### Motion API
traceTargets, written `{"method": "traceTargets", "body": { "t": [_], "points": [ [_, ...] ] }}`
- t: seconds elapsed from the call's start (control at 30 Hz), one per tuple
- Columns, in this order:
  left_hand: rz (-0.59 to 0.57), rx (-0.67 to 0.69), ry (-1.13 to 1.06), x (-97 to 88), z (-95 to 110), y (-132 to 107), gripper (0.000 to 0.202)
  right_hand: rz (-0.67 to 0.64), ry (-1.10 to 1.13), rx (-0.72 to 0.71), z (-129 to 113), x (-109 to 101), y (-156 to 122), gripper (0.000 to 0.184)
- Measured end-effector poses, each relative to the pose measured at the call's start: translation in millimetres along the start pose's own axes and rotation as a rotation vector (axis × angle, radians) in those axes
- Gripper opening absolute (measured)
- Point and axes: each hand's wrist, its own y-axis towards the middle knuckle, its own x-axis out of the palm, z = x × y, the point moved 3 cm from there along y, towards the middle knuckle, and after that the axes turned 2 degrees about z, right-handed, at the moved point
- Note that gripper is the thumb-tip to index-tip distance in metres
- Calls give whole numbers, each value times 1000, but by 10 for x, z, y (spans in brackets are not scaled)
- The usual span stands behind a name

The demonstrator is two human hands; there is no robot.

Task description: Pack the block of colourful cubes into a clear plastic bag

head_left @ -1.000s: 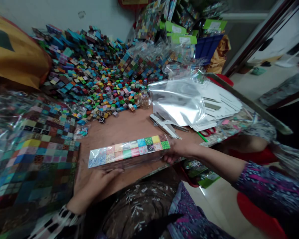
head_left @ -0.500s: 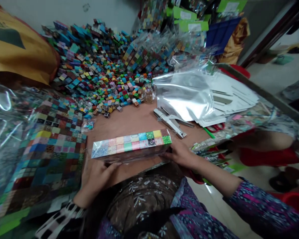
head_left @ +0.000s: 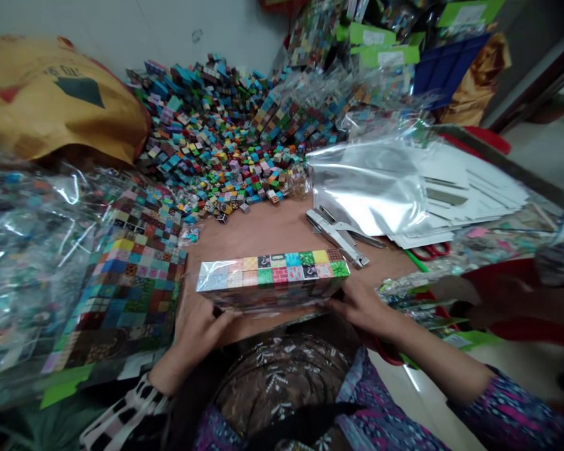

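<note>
A long clear-wrapped pack of small coloured cubes (head_left: 272, 275) lies across the brown table (head_left: 267, 232), close to its near edge. My left hand (head_left: 195, 329) grips the pack's near left side, fingers curled against the wrap. My right hand (head_left: 360, 304) clasps the pack's right end from below and behind. Both hands are closed on the pack, which is raised slightly at its near side.
A big heap of loose coloured cubes (head_left: 216, 138) fills the back of the table. Bagged cube packs (head_left: 122, 282) lie stacked at the left. A metal stapler (head_left: 336, 235) and a stack of clear bags with white cards (head_left: 404, 194) sit right of centre. Red-handled scissors (head_left: 430, 252) lie beneath the stack.
The view has shifted, so everything sits further right in the frame. Both hands have kept hold of the pack and have drawn it a little closer to my body.
</note>
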Motion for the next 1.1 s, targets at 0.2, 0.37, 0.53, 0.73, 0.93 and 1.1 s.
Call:
{"method": "traceTargets", "body": {
  "t": [0.2,0.37,0.53,0.73,0.93,1.1],
  "points": [
    [-106,-282,-336,-49,162,0,33,-75,206,95,-87,-5,-8,57],
    [-126,-438,-652,-36,238,4,45,-94,259,70,-143,8,33,68],
    [-109,-455,-689,-57,220,51,59,-126,195,98,-119,-1,112,80],
    [-160,-538,-819,-41,199,125,79,-220,253,117,-74,-28,339,85],
    [-255,-562,-743,-100,215,261,65,-317,185,86,-99,-147,632,89],
    [-348,-674,-590,-117,122,356,60,-434,382,316,-59,-186,789,98]
  ]
}}
